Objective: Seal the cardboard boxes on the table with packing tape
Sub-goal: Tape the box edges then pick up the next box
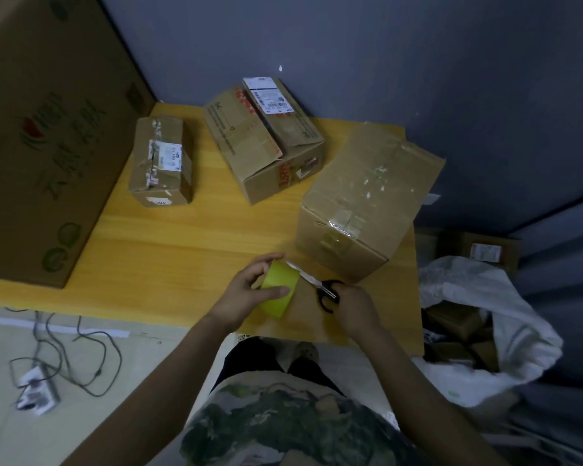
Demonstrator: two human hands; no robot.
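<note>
Three cardboard boxes stand on the wooden table (182, 243): a small one (162, 161) at the left, a middle one (263, 139) with a white shipping label, and a larger one (367, 203) at the right with old clear tape on top. My left hand (249, 290) grips a yellow-green roll of packing tape (278, 287) near the table's front edge. My right hand (354, 307) holds black-handled scissors (320, 285), whose blades point toward the roll.
A very large printed carton (44, 129) leans at the left over the table. A white bag (485, 317) holding more boxes sits at the right of the table. Cables and a power strip (37, 391) lie on the floor at the left.
</note>
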